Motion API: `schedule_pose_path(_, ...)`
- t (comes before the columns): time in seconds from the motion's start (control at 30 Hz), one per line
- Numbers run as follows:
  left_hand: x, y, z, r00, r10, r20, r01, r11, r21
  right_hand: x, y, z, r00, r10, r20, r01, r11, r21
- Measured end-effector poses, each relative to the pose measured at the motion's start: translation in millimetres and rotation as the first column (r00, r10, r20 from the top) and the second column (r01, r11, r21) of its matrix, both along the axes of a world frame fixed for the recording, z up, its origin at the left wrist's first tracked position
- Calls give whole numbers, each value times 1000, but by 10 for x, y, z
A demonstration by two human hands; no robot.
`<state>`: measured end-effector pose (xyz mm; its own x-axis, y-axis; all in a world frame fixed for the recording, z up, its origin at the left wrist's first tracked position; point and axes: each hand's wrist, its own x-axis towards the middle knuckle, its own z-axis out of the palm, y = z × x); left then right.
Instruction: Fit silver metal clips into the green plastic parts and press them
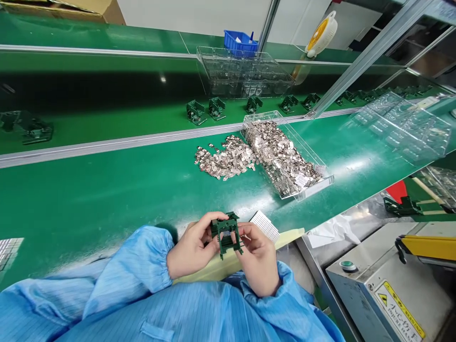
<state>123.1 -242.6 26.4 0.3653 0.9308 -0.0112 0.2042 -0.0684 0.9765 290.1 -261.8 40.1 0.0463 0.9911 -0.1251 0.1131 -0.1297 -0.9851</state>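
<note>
Close to my body, a dark green plastic frame-like part (228, 228) is held above the near edge of the green bench. My left hand (195, 247) grips its left side, fingers behind it and thumb in front. On the other side my right hand (257, 251) pinches the frame, with fingertips reaching into its opening. Whether a small piece sits between those fingertips, I cannot make out. Beyond my hands lies a loose pile of small silvery metal pieces (228, 159). Beside the pile, a clear plastic tray (309, 192) holds many more of them.
Similar green parts (253, 104) stand spaced along the strip behind the metal rail (142, 137). Clear blister trays (402, 126) lie at the right, others (245, 71) at the back near a blue bin (240, 42). A grey machine (388, 285) with a warning label stands at lower right.
</note>
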Motion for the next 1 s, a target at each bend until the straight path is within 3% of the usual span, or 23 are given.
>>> schedule_pose_path(0.13,35,-33,13,999,8,38,-8,1000,-12,-42,-13,24,974,-67,-216,51,996,-77)
schedule_pose_path(0.3,72,-90,28,998,21,61,-22,1000,4,-82,-57,47,930,-178,-322,154,983,-100)
schedule_pose_path(0.57,150,-178,97,999,50,19,-52,994,99,-29,-135,78,916,-234,-325,187,967,-171)
schedule_pose_path(0.7,222,-217,115,1000,30,4,-30,987,160,31,-225,66,918,-243,-314,206,967,-148)
schedule_pose_path(0.87,354,-305,90,999,-30,-25,34,982,187,147,-392,50,903,-284,-321,258,959,-120)
schedule_pose_path(1.0,462,-377,97,988,-151,-21,152,977,150,284,-570,22,898,-299,-323,289,954,-80)
